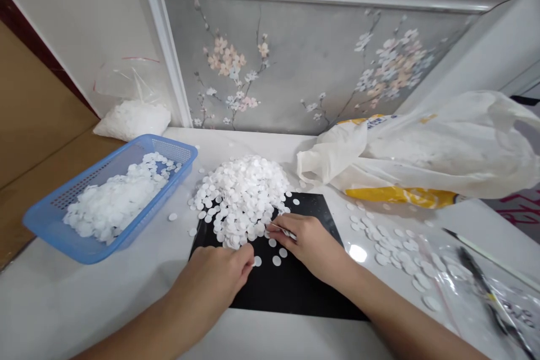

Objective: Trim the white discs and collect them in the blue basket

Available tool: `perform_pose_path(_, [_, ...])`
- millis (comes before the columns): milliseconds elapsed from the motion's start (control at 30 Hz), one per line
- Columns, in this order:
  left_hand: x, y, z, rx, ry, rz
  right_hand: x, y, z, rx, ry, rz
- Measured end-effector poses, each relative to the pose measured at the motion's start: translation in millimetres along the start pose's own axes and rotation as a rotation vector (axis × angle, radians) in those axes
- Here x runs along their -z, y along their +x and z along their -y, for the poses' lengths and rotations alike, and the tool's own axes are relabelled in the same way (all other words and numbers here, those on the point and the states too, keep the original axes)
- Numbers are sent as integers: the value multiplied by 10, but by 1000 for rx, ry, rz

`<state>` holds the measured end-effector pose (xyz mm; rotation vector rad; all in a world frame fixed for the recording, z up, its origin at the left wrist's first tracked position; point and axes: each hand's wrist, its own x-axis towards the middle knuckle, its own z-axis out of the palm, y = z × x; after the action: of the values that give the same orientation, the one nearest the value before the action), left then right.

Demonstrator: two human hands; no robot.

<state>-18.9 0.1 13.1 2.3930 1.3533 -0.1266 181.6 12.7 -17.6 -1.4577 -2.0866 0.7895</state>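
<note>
Both hands rest on a black mat [291, 287] at the near edge of a pile of white discs [242, 197]: left hand [217, 278] pinches one disc, right hand [306, 242] grips several. Blue basket [46, 219] sits left.

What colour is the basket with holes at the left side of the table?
The basket is blue, seen in the head view.

You're in a home w/ piecework going on: grey blossom-painted wall panel in white moulding [295, 62], glossy white tabletop [84, 292], blue plastic mesh basket [54, 219] & heap of small white round discs [242, 194], crumpled white-and-yellow plastic bag [442, 146].
</note>
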Motion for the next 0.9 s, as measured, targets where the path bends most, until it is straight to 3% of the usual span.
perform_pose_path(167, [80, 3, -1, 49, -95, 74, 48, -21, 59, -89, 107, -33])
perform_pose_path(367, [123, 24, 75, 106, -256, 98, 107, -75, 145, -291, 374, 159])
perform_pose_path(567, [117, 41, 83, 99, -250, 132, 79, -78, 104, -361, 417, 205])
perform_pose_path(900, [131, 45, 92, 94, -265, 77, 81, -50, 76, -370, 423, 206])
